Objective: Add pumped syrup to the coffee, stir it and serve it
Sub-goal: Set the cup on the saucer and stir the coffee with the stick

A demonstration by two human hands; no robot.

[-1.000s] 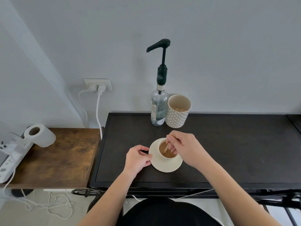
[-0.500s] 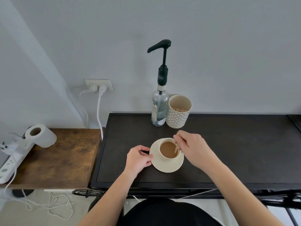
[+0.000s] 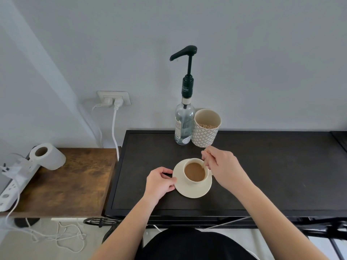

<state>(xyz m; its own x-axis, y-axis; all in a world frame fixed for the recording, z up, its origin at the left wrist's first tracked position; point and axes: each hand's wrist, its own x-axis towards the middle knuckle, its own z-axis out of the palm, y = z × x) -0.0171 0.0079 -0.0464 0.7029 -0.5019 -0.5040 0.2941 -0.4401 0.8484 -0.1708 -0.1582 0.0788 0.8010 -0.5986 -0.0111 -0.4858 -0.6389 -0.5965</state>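
Note:
A cream cup of light brown coffee (image 3: 194, 172) sits on a cream saucer (image 3: 193, 191) on the black table (image 3: 272, 175). My left hand (image 3: 160, 183) pinches the saucer's left rim. My right hand (image 3: 222, 166) pinches a thin wooden stir stick (image 3: 205, 163) whose lower end dips into the coffee at the cup's right side. Behind the cup stands a clear glass syrup bottle (image 3: 184, 122) with a dark pump head pointing left.
A patterned cup (image 3: 206, 129) holding more sticks stands right of the bottle, against the wall. A brown side table (image 3: 75, 181) on the left carries a paper roll (image 3: 47, 156) and a power strip (image 3: 13, 186). Cables hang from a wall socket (image 3: 113, 98).
My right hand carried the stick from the cup's left-centre round to its right and far side, uncovering the coffee. The left hand kept its hold on the saucer.

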